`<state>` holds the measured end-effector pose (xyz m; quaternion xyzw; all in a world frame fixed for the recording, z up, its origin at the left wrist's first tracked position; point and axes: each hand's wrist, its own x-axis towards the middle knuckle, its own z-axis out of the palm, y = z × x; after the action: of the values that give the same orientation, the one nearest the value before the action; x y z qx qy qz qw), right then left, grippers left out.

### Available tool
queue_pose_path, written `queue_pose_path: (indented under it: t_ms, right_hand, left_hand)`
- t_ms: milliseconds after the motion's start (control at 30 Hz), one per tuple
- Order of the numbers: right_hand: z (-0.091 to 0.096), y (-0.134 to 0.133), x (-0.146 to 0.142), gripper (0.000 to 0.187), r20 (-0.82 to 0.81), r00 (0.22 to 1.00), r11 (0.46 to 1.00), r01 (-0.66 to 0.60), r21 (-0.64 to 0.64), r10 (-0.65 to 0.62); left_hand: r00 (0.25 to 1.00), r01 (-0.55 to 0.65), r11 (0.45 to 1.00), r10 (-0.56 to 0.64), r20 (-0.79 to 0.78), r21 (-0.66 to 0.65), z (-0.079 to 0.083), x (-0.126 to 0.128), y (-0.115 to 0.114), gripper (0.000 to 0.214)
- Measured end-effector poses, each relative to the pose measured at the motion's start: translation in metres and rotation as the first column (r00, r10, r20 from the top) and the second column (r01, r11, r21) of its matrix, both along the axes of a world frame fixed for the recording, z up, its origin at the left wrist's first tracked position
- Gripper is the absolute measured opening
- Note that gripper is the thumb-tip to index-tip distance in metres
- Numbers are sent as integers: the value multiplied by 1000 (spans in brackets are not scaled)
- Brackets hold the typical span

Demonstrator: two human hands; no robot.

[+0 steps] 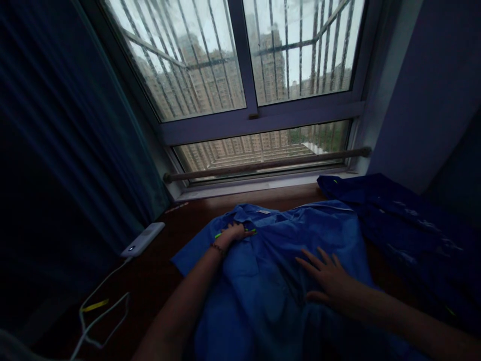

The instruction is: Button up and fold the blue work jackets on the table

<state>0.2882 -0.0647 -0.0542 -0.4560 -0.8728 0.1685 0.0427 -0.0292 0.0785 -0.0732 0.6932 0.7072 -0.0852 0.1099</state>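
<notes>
Blue shirt [270,255]: spread out below window [210,125] | left hand [235,231]: on shirt's window-side end, fingers part-spread, cannot tell whether gripping cloth | right hand [330,276]: farther from window, fingers splayed over shirt, holding nothing | navy garment [409,220]: below window's right end

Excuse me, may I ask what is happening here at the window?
A person has a blue garment laid out on a brown surface by the window. The left hand is on its upper part; whether it grips is unclear. The right hand is open over it, fingers spread. A darker blue garment lies to the right.
</notes>
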Motion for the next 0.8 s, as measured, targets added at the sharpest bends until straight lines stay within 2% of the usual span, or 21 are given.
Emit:
queue_pose_path:
  t_ms: [67, 167, 267, 333, 433, 500, 567, 633, 700, 800]
  right_hand:
    - [-6, -19, 2, 69, -55, 997, 998, -60, 12, 61]
    - [-37, -47, 5, 73, -58, 987, 988, -146, 49, 149]
    - [-70, -62, 7, 61, -68, 974, 966, -204, 155, 217]
    - [-78, -63, 9, 59, -99, 967, 956, -211, 201, 235]
    - [-68, -55, 17, 60, -123, 978, 979, -153, 136, 170]
    - [-57, -49, 23, 57, -138, 986, 995, -82, 53, 88]
    - [-51, -43, 27, 56, -158, 987, 1000, -9, -20, 5]
    - [-50, -40, 28, 55, -171, 983, 997, 58, -55, -67]
    - [-53, -41, 24, 48, -179, 977, 993, 116, -28, -119]
    - [-53, -52, 10, 32, -238, 968, 995, 92, 39, -80]
  left_hand:
    - [996, -71, 997, 72, -44, 17, 7, -8, 14, 76]
    - [985, -130, 979, 146, -95, 160, 16, -11, 22, 56]
    - [979, -113, 941, 159, -124, 318, 23, -1, 17, 40]
    - [983, -73, 920, 132, -129, 386, 27, 10, 6, 36]
    - [996, 27, 905, 11, -87, 424, 36, 23, -30, 36]
    - [988, 143, 913, -152, -6, 383, 43, 27, -71, 41]
    - [937, 281, 889, -335, 98, 361, 45, 30, -120, 43]
    - [870, 395, 857, -465, 167, 331, 33, 35, -168, 51]
    - [829, 439, 829, -523, 201, 347, 6, 44, -205, 54]
    - [827, 402, 831, -510, 238, 384, -45, 64, -230, 42]
